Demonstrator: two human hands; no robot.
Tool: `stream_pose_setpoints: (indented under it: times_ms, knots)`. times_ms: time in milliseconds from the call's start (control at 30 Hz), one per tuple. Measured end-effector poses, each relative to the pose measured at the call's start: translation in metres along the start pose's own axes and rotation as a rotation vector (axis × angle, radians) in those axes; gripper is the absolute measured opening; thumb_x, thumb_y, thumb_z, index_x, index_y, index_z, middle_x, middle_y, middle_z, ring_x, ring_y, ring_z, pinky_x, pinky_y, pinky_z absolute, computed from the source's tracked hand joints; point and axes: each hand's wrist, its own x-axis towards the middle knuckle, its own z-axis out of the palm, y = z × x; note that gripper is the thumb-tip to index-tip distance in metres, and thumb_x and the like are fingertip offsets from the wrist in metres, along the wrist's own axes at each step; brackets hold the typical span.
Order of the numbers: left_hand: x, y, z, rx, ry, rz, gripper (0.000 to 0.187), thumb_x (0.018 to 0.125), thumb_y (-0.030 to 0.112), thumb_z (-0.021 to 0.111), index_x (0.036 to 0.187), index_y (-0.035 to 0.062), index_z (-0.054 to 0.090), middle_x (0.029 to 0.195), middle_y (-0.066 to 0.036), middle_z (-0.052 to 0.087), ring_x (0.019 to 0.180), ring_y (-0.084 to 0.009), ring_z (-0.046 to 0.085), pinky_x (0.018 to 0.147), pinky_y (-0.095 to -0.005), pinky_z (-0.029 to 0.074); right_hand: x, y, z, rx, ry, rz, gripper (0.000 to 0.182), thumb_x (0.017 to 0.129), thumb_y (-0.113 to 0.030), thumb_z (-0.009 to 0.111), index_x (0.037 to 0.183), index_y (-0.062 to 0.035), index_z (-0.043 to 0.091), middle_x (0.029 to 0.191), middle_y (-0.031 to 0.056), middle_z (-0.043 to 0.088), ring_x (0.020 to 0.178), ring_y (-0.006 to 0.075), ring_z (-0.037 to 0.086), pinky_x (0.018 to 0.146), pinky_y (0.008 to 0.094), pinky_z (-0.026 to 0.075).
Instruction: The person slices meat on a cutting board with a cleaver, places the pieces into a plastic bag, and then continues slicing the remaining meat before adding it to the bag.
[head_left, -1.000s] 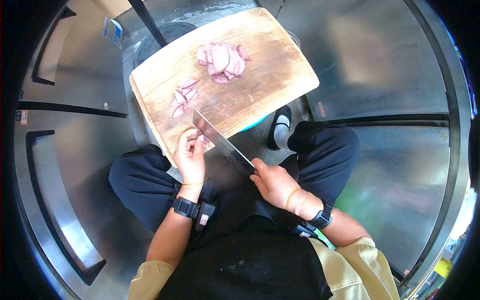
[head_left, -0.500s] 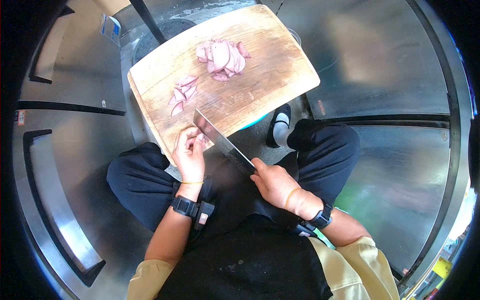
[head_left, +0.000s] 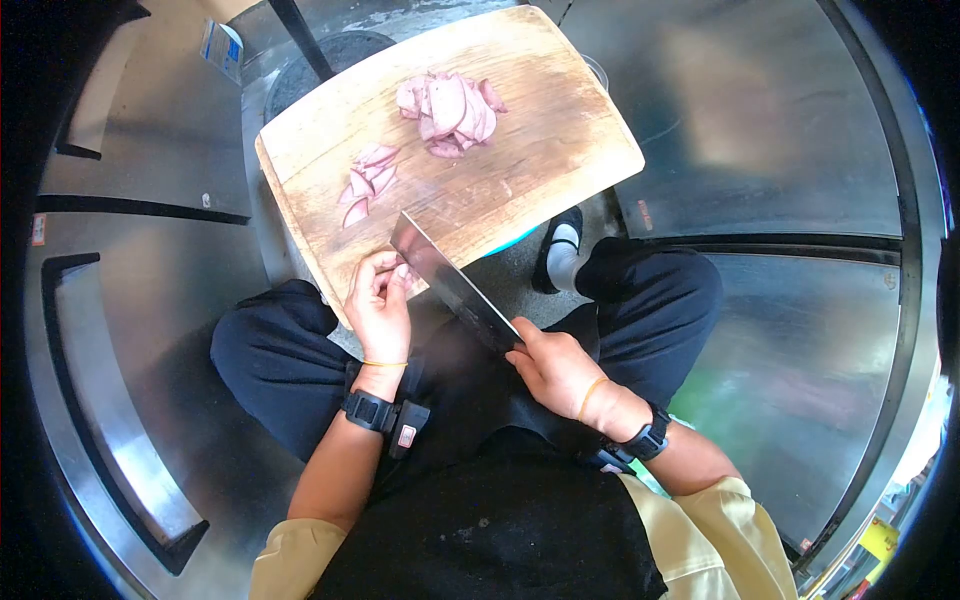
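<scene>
A wooden cutting board (head_left: 540, 150) lies tilted across the view in front of my knees. On it, a larger heap of thin pinkish meat slices (head_left: 455, 115) sits toward the far side, and a smaller group of meat slices (head_left: 370, 183) lies nearer on the left. My right hand (head_left: 558, 368) grips the handle of a broad-bladed kitchen knife (head_left: 445, 275), whose tip points up and left over the board's near edge. Beside the blade, my left hand (head_left: 380, 308) is closed with curled fingers on a small pinkish piece of meat (head_left: 408, 277), mostly hidden by the fingers.
Stainless steel cabinets stand close at the left (head_left: 150, 330) and right (head_left: 780, 330). Behind the board is a dark round shape (head_left: 345, 50) with a black bar (head_left: 300, 40) in front. My knees flank the board's near side, and a shoe (head_left: 562, 235) shows beside it.
The knife and my right hand have shifted slightly right, with the blade a little away from my left fingers. My left hand stays almost in place.
</scene>
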Motion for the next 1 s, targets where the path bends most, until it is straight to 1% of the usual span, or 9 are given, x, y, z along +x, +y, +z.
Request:
stream_pose_setpoints:
  times_ms: [33,133,233,333,633,767,867,967,1000]
  knots:
    - [0.0,-0.001,0.0,-0.008,-0.001,0.003,0.013,0.091,-0.002,0.06,0.103,0.0006,0.059,0.093,-0.001,0.062,0.078,-0.0061,0.061,0.07,-0.0201,0.053,0.0,-0.001,-0.001,-0.007,-0.002,-0.001,0.027,0.089,-0.009,0.059,0.109,-0.0012,0.043,0.078,0.0234,0.062,0.08,0.0439,0.061,0.065,0.0478,0.049]
    - [0.0,0.0,0.003,-0.044,0.049,-0.01,0.015,0.087,-0.01,0.06,0.099,-0.0006,0.059,0.088,-0.003,0.063,0.073,-0.0064,0.062,0.066,-0.0193,0.052,0.0,0.0,-0.001,-0.02,0.003,-0.014,0.028,0.089,-0.009,0.059,0.11,-0.0014,0.043,0.078,0.0235,0.062,0.08,0.0439,0.061,0.065,0.0482,0.049]
    - [0.0,0.0,0.003,-0.049,0.054,-0.013,0.016,0.087,-0.009,0.061,0.1,-0.0005,0.059,0.088,-0.003,0.064,0.072,-0.0066,0.062,0.066,-0.0197,0.052,0.0,-0.001,-0.001,-0.039,-0.009,-0.004,0.028,0.089,-0.01,0.059,0.111,-0.0019,0.043,0.077,0.024,0.062,0.079,0.0441,0.061,0.064,0.0489,0.049]
    - [0.0,-0.003,-0.001,0.003,0.006,0.001,0.012,0.091,-0.003,0.06,0.103,0.0001,0.059,0.093,-0.002,0.063,0.078,-0.0067,0.062,0.071,-0.0207,0.053,0.0,-0.006,-0.004,-0.067,-0.02,0.012,0.028,0.09,-0.011,0.058,0.112,-0.0022,0.043,0.076,0.0245,0.061,0.078,0.0444,0.061,0.064,0.0498,0.048]
    - [0.0,-0.002,0.001,0.02,0.03,-0.002,0.01,0.091,-0.003,0.061,0.101,-0.0008,0.059,0.084,-0.003,0.065,0.073,-0.0068,0.061,0.068,-0.0197,0.051,0.002,-0.012,-0.006,-0.127,-0.033,0.036,0.026,0.09,-0.011,0.056,0.111,-0.0029,0.042,0.074,0.0248,0.061,0.075,0.0449,0.061,0.064,0.0516,0.049]
    - [0.001,-0.004,0.001,0.001,0.048,0.014,0.008,0.088,-0.006,0.062,0.094,-0.001,0.06,0.081,-0.005,0.065,0.07,-0.0079,0.062,0.064,-0.0212,0.051,0.002,-0.014,-0.006,-0.15,-0.024,0.022,0.026,0.09,-0.01,0.056,0.11,-0.0033,0.042,0.073,0.0247,0.061,0.075,0.0452,0.061,0.065,0.0519,0.049]
    - [0.001,-0.003,0.002,0.011,0.06,0.01,0.008,0.088,-0.006,0.062,0.093,-0.0012,0.06,0.079,-0.005,0.064,0.069,-0.008,0.062,0.064,-0.0214,0.051,0.003,-0.014,-0.004,-0.158,-0.029,0.03,0.026,0.089,-0.01,0.056,0.11,-0.0036,0.042,0.074,0.0248,0.062,0.075,0.0453,0.061,0.065,0.0523,0.049]
    - [0.002,-0.004,0.003,0.011,0.071,0.003,0.007,0.087,-0.006,0.062,0.092,-0.0015,0.06,0.078,-0.005,0.064,0.069,-0.008,0.062,0.064,-0.0215,0.051,0.004,-0.02,-0.007,-0.164,-0.038,0.056,0.019,0.089,-0.01,0.055,0.105,-0.004,0.045,0.08,0.0247,0.064,0.078,0.0441,0.063,0.067,0.0523,0.051]
    - [0.002,-0.005,0.003,0.011,0.072,0.005,0.007,0.087,-0.006,0.062,0.092,-0.0015,0.06,0.078,-0.005,0.064,0.068,-0.0081,0.062,0.064,-0.0215,0.051,0.004,-0.019,-0.005,-0.159,-0.033,0.048,0.021,0.089,-0.01,0.055,0.106,-0.0039,0.044,0.078,0.0249,0.064,0.078,0.0445,0.063,0.067,0.0524,0.051]
